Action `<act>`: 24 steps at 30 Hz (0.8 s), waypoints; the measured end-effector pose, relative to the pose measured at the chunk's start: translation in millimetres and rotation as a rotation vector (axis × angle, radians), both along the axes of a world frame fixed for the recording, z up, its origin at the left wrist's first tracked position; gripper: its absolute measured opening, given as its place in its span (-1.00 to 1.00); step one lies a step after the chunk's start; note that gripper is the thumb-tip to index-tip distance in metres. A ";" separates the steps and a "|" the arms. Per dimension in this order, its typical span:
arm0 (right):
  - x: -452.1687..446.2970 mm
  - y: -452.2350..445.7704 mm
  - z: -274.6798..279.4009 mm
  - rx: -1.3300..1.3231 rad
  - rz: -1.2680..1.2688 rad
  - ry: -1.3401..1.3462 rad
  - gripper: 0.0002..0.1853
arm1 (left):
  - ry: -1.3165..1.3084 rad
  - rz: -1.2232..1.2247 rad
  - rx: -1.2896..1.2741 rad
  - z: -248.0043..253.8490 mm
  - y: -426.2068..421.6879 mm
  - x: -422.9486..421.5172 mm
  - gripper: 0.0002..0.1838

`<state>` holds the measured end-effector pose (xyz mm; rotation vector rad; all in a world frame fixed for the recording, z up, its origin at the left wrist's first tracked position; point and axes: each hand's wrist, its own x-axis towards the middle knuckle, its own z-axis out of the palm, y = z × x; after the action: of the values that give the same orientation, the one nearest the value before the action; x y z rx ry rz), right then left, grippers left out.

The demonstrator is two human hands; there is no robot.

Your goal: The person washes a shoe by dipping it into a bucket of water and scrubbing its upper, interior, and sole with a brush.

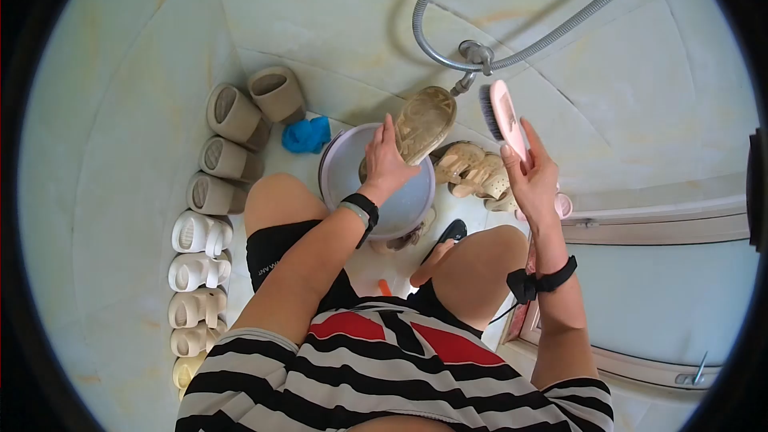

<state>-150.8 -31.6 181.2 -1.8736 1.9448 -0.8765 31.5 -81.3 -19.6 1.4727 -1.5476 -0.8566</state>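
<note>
My left hand (386,162) grips a beige clog (428,122) by its near end, its sole turned up toward me. The clog is tilted over the far rim of a pale lilac bucket (326,184) that holds cloudy water. In my right hand (534,180) is a pink scrub brush (506,116), held upright by the handle with its dark bristles facing left. Brush and clog are apart. The fingers of my left hand hide the clog's near end.
Slippers and sandals (210,156) stand in a row along the left wall, beside a blue cloth (306,135). Several beige clogs (480,172) lie right of the bucket. A metal shower hose (552,42) hangs from a wall fitting above. A frosted door (640,288) is at right.
</note>
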 end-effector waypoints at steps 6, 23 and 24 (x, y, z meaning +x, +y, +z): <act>34.7 -62.1 9.1 -0.198 -0.010 0.124 -0.58 | -0.029 -0.012 0.052 16.2 10.4 3.2 0.27; 28.8 -54.0 -73.8 -0.426 0.044 -0.276 -0.69 | 0.034 -0.010 0.036 42.6 16.6 18.9 0.27; 36.3 -47.4 -84.2 -0.363 -0.071 -0.358 -0.62 | 0.037 -0.023 0.018 43.7 18.0 20.6 0.28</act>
<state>-114.5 -79.0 97.1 -1.6779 1.7249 -1.5546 52.1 -63.3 24.1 1.4466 -1.5358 -0.9084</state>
